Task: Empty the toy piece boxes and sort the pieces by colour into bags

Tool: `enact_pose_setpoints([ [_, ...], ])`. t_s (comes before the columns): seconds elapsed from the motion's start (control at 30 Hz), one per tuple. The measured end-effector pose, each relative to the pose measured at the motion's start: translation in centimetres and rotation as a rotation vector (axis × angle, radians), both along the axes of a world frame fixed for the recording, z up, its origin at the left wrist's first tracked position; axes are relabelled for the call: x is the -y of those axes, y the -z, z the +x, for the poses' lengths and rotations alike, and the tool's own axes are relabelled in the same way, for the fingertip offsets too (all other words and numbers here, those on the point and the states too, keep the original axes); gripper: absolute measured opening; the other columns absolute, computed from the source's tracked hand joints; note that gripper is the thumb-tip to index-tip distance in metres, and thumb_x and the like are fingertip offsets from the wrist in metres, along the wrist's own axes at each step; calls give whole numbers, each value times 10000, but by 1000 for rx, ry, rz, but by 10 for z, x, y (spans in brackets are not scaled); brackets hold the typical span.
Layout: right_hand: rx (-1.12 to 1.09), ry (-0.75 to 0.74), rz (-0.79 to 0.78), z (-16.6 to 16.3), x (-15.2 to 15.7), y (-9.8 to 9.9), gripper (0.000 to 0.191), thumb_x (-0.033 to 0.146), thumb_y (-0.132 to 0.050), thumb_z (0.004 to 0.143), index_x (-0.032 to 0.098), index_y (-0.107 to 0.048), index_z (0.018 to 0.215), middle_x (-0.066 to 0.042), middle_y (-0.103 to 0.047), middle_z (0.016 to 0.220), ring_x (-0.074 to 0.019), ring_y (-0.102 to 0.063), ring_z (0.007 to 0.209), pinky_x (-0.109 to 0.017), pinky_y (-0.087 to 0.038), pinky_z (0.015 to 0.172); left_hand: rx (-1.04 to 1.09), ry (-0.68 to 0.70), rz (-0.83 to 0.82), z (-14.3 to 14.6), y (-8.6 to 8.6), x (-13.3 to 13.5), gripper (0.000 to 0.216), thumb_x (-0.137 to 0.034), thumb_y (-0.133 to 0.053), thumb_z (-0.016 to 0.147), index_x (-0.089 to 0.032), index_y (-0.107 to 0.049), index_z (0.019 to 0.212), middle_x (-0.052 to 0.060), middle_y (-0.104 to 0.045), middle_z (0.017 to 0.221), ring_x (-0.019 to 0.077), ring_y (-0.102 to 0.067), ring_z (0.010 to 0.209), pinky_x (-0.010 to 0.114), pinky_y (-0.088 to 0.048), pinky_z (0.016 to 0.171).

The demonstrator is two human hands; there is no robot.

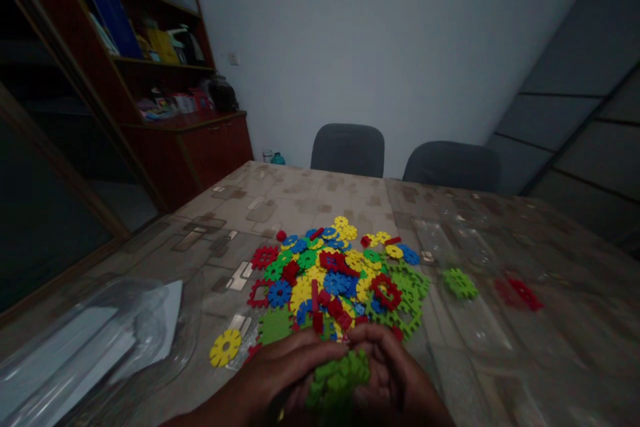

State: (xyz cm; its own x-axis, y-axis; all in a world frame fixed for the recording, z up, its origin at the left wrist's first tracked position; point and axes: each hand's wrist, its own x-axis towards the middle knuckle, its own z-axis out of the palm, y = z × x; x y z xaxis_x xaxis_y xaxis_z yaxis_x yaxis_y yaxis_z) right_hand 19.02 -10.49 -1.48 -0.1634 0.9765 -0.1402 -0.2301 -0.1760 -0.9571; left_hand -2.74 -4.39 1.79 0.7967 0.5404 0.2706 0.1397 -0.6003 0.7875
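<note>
Both hands meet at the table's near edge. My left hand [283,370] and my right hand [395,373] are curled around a cluster of green interlocking pieces [337,377] held between them. Just beyond the fingers lies a pile of flat plastic gear-shaped and square pieces [340,273] in red, yellow, blue and green. A single yellow gear piece [225,347] lies to the left of my left hand. A separate green piece [460,283] and a red piece [523,293] lie to the right of the pile.
The table [310,193] has a patterned beige cover. A clear plastic bag with white paper [95,340] lies at the near left. Two grey chairs [347,149] stand at the far side. A red-brown shelf cabinet [165,80] fills the left wall.
</note>
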Motion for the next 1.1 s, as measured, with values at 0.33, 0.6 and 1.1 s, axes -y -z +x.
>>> enact_pose_setpoints([
  [0.33, -48, 59, -46, 3, -1, 1, 547, 560, -830, 677, 220, -577, 1022, 66, -526, 635, -105, -510, 548, -227, -388, 551, -103, -118, -396, -3, -32, 7, 505, -551, -524, 947, -387, -487, 1423, 64, -607, 1325, 296, -574, 1181, 430, -515, 933],
  [0.6, -136, 96, -42, -1, 0, 14, 494, 551, -828, 686, 241, -545, 946, 37, -600, 767, -114, -567, 612, -232, -421, 571, 5, -157, -590, 3, -19, 8, 559, -601, -553, 896, -367, -509, 1402, 80, -643, 1280, 309, -613, 1128, 476, -533, 889],
  [1.1, -204, 40, -57, -9, 1, 0, 600, 562, -833, 667, 259, -521, 1079, -78, -701, 985, -256, -700, 943, -420, -493, 885, -68, -68, -96, 4, 8, 4, 906, -161, -681, 753, -390, -269, 1527, 100, -493, 1426, 300, -594, 1145, 331, -582, 795],
])
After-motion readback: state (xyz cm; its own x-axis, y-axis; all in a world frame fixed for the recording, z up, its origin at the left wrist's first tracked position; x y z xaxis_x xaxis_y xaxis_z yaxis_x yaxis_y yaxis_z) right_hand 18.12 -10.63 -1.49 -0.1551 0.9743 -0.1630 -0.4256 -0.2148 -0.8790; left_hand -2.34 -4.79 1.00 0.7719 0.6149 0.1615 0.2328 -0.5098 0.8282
